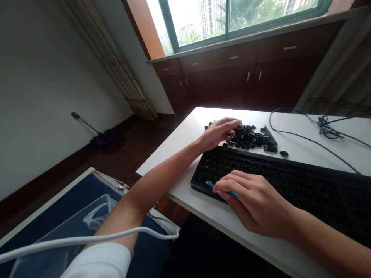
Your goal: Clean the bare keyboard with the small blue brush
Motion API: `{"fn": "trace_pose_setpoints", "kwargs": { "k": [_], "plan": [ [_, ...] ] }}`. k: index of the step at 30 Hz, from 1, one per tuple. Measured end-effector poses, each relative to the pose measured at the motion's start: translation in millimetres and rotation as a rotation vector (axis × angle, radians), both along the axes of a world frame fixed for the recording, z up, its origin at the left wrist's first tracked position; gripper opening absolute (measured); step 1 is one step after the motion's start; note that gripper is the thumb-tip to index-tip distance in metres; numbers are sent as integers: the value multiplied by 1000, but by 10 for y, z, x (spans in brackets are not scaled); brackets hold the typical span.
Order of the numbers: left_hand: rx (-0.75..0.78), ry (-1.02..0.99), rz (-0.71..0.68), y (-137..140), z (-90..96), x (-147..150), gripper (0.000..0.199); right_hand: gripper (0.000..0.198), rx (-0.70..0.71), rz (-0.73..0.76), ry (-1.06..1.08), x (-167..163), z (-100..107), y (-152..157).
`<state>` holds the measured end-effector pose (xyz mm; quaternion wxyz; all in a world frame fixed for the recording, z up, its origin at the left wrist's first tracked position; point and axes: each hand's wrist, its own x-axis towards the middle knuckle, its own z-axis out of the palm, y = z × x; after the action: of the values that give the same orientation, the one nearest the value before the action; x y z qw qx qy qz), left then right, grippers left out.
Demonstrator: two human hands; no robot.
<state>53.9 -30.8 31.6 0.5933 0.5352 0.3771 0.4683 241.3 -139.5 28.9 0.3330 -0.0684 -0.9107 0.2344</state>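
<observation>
A black keyboard (pixel 246 158) with its keycaps off lies along the near side of the white table, partly hidden by my right hand (pixel 249 199). That hand is closed around a small blue brush (pixel 234 194), its tip over the keyboard's left end. Beyond the keyboard is a heap of loose black keycaps (pixel 246 141). My left hand (pixel 217 133) reaches over the left side of this heap, fingers bent and apart. Something dark shows by its fingertips; whether it is held or part of the heap is unclear.
The keyboard's black cable (pixel 301 134) loops across the white table (pixel 179 146) to a tangled bundle at right. A white cord (pixel 87 240) crosses at lower left, before a dark-blue surface with clear plastic. Drawers (pixel 237 58) stand under the window.
</observation>
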Motion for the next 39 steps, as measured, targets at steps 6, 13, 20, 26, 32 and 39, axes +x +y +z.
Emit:
{"fn": "trace_pose_setpoints", "kwargs": {
  "k": [6,13,20,26,32,39],
  "plan": [
    [-1,1,-8,1,2,-7,39,28,77,20,-4,1,-1,-3],
    [-2,5,-14,1,4,-10,38,22,87,16,-25,-15,8,-14],
    [-1,1,-5,1,-1,-4,38,10,30,-43,14,-1,7,-27],
    [-7,2,0,-1,-1,-4,39,9,6,-48,25,16,12,-25],
    [1,8,-7,3,-4,-9,38,13,11,-22,7,-1,-6,-21],
    [2,7,2,-10,10,5,38,26,72,14,0,-11,26,-3]
  ]
}}
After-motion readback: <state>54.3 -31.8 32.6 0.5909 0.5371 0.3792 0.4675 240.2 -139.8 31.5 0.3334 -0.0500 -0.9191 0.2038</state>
